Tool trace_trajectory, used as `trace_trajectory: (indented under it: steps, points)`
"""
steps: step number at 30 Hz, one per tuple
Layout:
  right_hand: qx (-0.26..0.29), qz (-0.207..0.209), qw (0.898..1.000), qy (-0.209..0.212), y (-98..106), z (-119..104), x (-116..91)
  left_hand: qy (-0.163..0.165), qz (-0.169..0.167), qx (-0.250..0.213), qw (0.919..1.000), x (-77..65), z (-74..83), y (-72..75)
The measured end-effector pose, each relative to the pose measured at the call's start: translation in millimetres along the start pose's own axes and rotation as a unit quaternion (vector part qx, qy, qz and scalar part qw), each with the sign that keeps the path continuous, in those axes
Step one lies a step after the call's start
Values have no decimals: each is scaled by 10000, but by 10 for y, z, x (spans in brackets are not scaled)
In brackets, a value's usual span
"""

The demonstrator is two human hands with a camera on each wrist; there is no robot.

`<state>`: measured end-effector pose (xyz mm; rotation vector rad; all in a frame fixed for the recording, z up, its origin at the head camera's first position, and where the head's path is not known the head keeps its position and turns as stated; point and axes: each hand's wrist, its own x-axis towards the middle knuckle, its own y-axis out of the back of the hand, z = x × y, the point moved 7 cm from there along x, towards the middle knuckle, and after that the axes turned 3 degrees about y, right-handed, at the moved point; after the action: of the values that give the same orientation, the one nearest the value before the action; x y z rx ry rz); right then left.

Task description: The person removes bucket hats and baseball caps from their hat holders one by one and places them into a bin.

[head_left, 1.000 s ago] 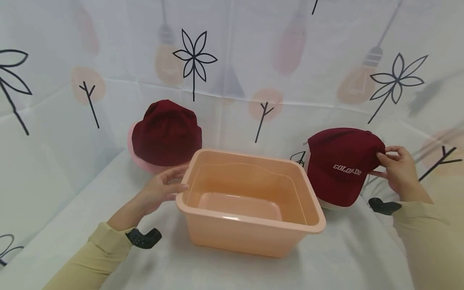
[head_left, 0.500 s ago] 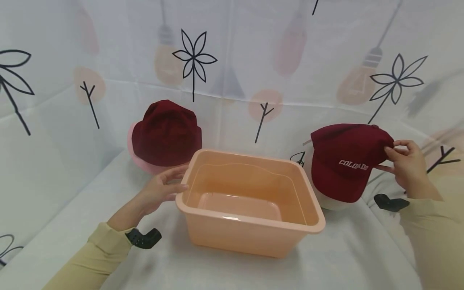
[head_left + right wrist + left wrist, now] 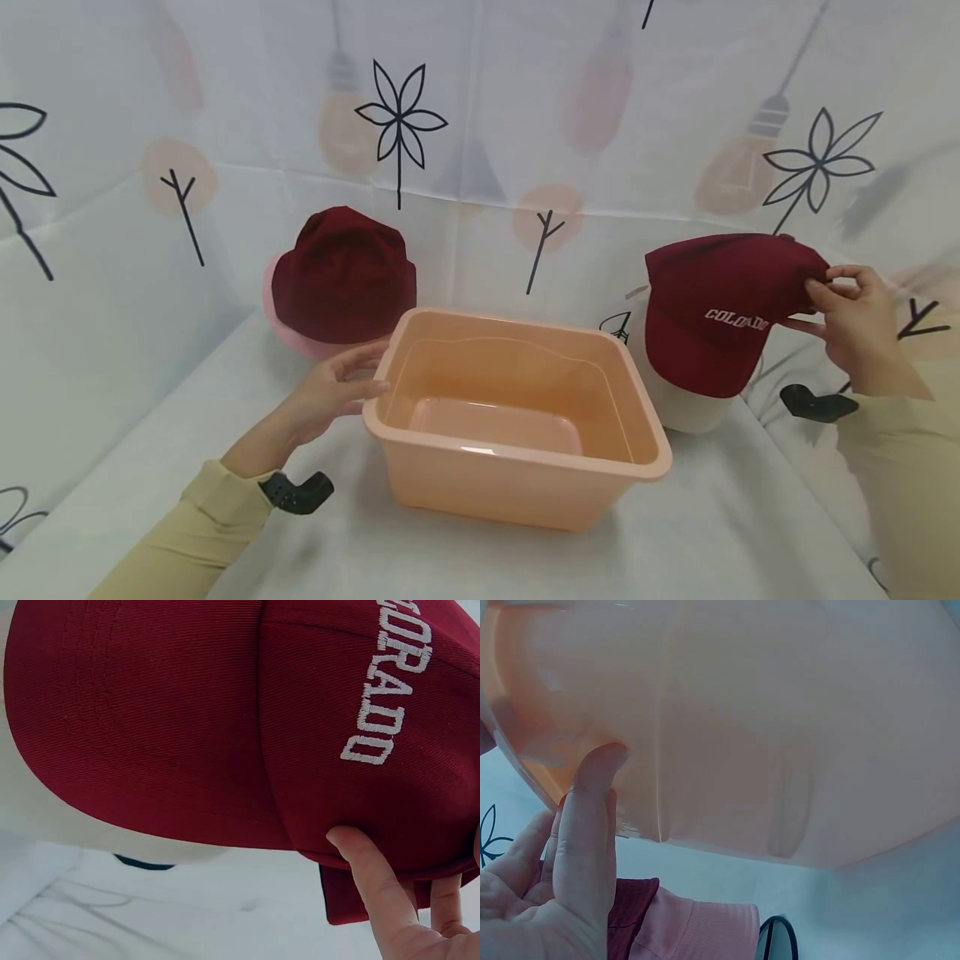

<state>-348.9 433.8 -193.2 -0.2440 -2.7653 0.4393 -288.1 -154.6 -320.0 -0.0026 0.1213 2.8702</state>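
My right hand (image 3: 862, 333) pinches the side edge of a dark red baseball cap (image 3: 705, 308) lettered COLORADO, thumb on the front and fingers underneath. In the right wrist view the thumb presses the cap's crown (image 3: 427, 795) near its lower edge. The cap overlaps an off-white rounded form (image 3: 686, 408), which shows below its brim. My left hand (image 3: 322, 400) holds the left rim of a peach plastic basin (image 3: 517, 492), thumb over the rim and fingers along its outer side. Thumb and fingers also show at the basin wall (image 3: 727, 765) in the left wrist view.
Behind the basin's left corner stands a second dark red hat (image 3: 345, 275) with a pink rounded part (image 3: 288, 329) at its lower edge. A white cloth (image 3: 300, 567) covers the table. A patterned curtain (image 3: 480, 100) hangs behind everything.
My right hand has moved up and to the right with the baseball cap, and more of the off-white form shows below the brim. My left hand and the basin have stayed put.
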Motion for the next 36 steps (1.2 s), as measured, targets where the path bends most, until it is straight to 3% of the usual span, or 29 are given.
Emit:
trace_trajectory:
  steps: [12, 19, 30, 36]
  points:
    - [-193, 53, 9998, 2, -163, -147, 29, 43, 30, 60, 10000, -6, 16, -11]
    - [-575, 57, 9983, 55, -305, -236, 72, 43, 45, 88, 9999, -21, 70, -31]
    - [-48, -212, 9994, 250, -543, -280, 90, 112, 133, 96, 9998, -7, 66, -21]
    - [-58, -339, 9990, 283, -690, -281, 75, 101, 117, 56, 9999, -10, 66, -18]
